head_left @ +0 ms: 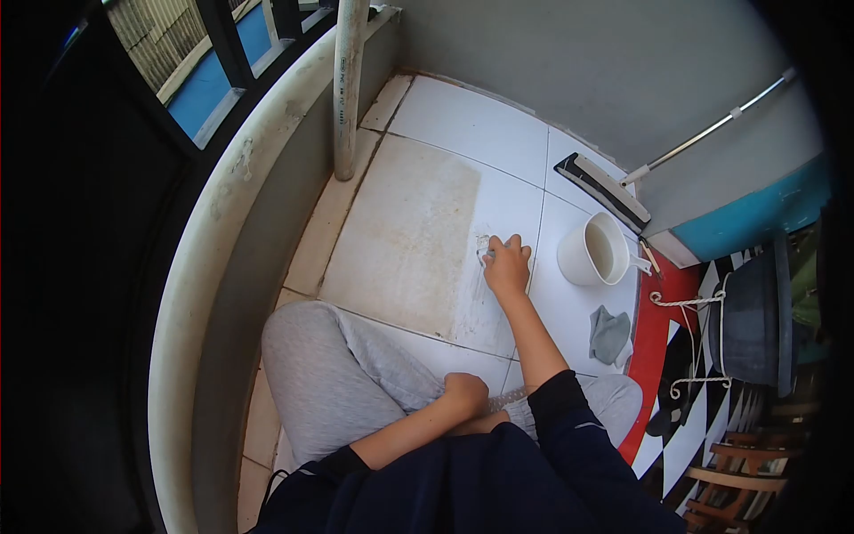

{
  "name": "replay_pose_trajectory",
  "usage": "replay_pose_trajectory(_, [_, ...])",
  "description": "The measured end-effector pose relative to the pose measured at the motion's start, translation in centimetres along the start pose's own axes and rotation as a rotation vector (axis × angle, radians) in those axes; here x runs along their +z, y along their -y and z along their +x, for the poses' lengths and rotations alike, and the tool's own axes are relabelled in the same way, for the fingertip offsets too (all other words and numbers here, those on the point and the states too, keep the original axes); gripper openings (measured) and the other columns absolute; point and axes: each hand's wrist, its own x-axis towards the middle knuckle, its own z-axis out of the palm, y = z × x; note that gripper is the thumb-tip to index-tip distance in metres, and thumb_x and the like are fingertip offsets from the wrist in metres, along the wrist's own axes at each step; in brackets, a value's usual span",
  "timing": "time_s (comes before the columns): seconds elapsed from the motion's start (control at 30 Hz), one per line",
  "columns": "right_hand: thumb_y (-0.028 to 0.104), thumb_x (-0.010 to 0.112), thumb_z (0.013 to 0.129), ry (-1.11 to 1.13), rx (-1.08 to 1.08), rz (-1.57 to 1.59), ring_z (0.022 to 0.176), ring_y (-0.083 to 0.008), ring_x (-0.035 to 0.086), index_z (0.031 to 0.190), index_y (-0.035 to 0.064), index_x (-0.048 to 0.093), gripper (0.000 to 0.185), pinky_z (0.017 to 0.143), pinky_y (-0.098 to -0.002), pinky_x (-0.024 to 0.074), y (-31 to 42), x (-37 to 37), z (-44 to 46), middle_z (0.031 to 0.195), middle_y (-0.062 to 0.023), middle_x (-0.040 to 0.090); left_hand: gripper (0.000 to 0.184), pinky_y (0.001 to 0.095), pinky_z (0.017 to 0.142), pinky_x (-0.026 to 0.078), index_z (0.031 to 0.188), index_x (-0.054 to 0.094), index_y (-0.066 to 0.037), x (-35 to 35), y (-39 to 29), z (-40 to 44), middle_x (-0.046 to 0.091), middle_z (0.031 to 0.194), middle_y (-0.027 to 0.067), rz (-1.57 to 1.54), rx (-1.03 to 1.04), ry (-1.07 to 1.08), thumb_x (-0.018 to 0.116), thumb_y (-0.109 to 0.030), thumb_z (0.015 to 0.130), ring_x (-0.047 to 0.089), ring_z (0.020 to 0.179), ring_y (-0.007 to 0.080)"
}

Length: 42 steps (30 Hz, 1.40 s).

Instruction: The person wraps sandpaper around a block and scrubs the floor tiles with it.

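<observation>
My right hand (509, 265) presses down on a white floor tile, its fingers closed round a small greyish pad (485, 253) that is mostly hidden. Dark wet smears surround the fingertips. Left of them, a yellow-brown stained area (400, 227) covers most of the tile, with a whiter strip along its right side. My left hand (467, 393) rests curled by my lap; whatever its fingers may hold is hidden. Beside it lies a clear, bumpy thing (507, 400), partly covered. A white handled dipper (578, 254) with cloudy liquid stands right of my right hand, above a crumpled grey cloth (609, 334).
A floor squeegee (603, 191) leans against the grey wall at the right. A white pipe (348, 98) stands at the back left, near a curved low wall (200, 240) with a railing. A dark plant pot (752, 320) in a white metal stand is at the right, by a red edge (654, 356).
</observation>
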Motion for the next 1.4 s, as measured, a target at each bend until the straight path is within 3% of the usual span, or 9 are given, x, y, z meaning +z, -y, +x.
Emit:
replay_pose_trajectory(0.13, [0.011, 0.066, 0.071, 0.093, 0.021, -0.001, 0.089, -0.0315, 0.044, 0.087, 0.0136, 0.058, 0.018, 0.071, -0.0407, 0.0441, -0.3, -0.6, 0.3, 0.097, -0.0098, 0.047, 0.022, 0.0366, 0.064, 0.048, 0.090, 0.068, -0.009, 0.2, 0.3, 0.1, 0.065, 0.095, 0.0090, 0.019, 0.023, -0.013, 0.053, -0.020, 0.077, 0.063, 0.087, 0.0236])
replay_pose_trajectory(0.3, [0.011, 0.066, 0.070, 0.168, -0.033, 0.014, 0.087, -0.0311, 0.043, 0.085, 0.0122, 0.058, 0.018, 0.074, -0.0406, 0.0432, -0.7, -1.5, -7.4, 0.096, -0.0099, 0.047, 0.024, 0.0387, 0.064, 0.050, 0.085, 0.068, -0.007, 0.4, 0.2, 0.2, 0.066, 0.087, 0.0122, -0.014, 0.000, -0.055, 0.052, -0.024, 0.077, 0.064, 0.082, 0.0266])
replay_pose_trajectory(0.5, [0.012, 0.066, 0.071, -0.047, 0.045, -0.044, 0.090, -0.0325, 0.042, 0.090, 0.0144, 0.059, 0.021, 0.066, -0.0392, 0.0477, -1.2, -0.2, -5.1, 0.099, -0.0107, 0.045, 0.024, 0.0395, 0.064, 0.050, 0.084, 0.068, -0.007, 0.4, 0.1, 0.1, 0.066, 0.087, 0.0135, -0.007, -0.008, -0.042, 0.051, -0.023, 0.079, 0.064, 0.082, 0.0276])
replay_pose_trajectory(0.67, [0.013, 0.066, 0.072, 0.083, 0.158, -0.033, 0.093, -0.0328, 0.043, 0.090, 0.0147, 0.058, 0.020, 0.067, -0.0397, 0.0481, -2.0, -0.8, 0.8, 0.100, -0.0104, 0.045, 0.025, 0.0403, 0.064, 0.050, 0.083, 0.068, -0.006, 0.6, 0.7, 0.3, 0.065, 0.086, 0.0149, -0.016, 0.007, -0.078, 0.050, -0.023, 0.079, 0.064, 0.082, 0.0278])
replay_pose_trajectory(0.97, [0.010, 0.068, 0.069, 0.005, 0.061, -0.015, 0.087, -0.0299, 0.044, 0.084, 0.0126, 0.057, 0.019, 0.070, -0.0392, 0.0440, -1.7, -1.1, -8.1, 0.094, -0.0100, 0.045, 0.025, 0.0392, 0.066, 0.050, 0.087, 0.067, -0.007, 0.2, 0.1, 0.4, 0.065, 0.093, 0.0132, -0.010, -0.010, 0.005, 0.052, -0.024, 0.078, 0.063, 0.087, 0.0259])
replay_pose_trajectory(1.13, [0.014, 0.067, 0.071, 0.002, 0.139, -0.002, 0.092, -0.0328, 0.044, 0.088, 0.0140, 0.058, 0.019, 0.070, -0.0393, 0.0469, -3.1, -1.4, -2.0, 0.099, -0.0107, 0.046, 0.026, 0.0386, 0.069, 0.049, 0.090, 0.067, -0.007, 0.1, 0.4, 0.5, 0.064, 0.097, 0.0128, -0.012, -0.015, 0.008, 0.054, -0.024, 0.076, 0.062, 0.091, 0.0257])
replay_pose_trajectory(1.2, [0.017, 0.067, 0.072, 0.245, 0.214, 0.166, 0.092, -0.0338, 0.046, 0.087, 0.0146, 0.058, 0.018, 0.073, -0.0406, 0.0464, -5.0, -2.2, 1.0, 0.099, -0.0110, 0.048, 0.028, 0.0392, 0.070, 0.050, 0.090, 0.067, -0.006, 0.1, 0.6, 0.5, 0.064, 0.097, 0.0137, -0.013, 0.023, 0.016, 0.053, -0.025, 0.074, 0.062, 0.090, 0.0274])
replay_pose_trajectory(1.3, [0.020, 0.069, 0.070, 0.065, 0.187, 0.160, 0.086, -0.0346, 0.052, 0.085, 0.0139, 0.059, 0.020, 0.074, -0.0405, 0.0453, -5.6, -2.4, 3.2, 0.091, -0.0139, 0.051, 0.028, 0.0392, 0.071, 0.050, 0.090, 0.067, -0.006, -0.2, 0.6, 0.3, 0.064, 0.097, 0.0146, -0.003, 0.020, 0.031, 0.053, -0.024, 0.074, 0.062, 0.091, 0.0278])
replay_pose_trajectory(1.4, [0.016, 0.068, 0.071, 0.027, 0.140, 0.105, 0.086, -0.0330, 0.048, 0.085, 0.0132, 0.059, 0.017, 0.074, -0.0395, 0.0434, -5.1, -0.9, 3.4, 0.092, -0.0112, 0.050, 0.027, 0.0392, 0.071, 0.050, 0.090, 0.067, -0.006, -0.3, 0.6, 0.3, 0.064, 0.096, 0.0147, -0.017, 0.041, 0.038, 0.053, -0.023, 0.074, 0.062, 0.090, 0.0276])
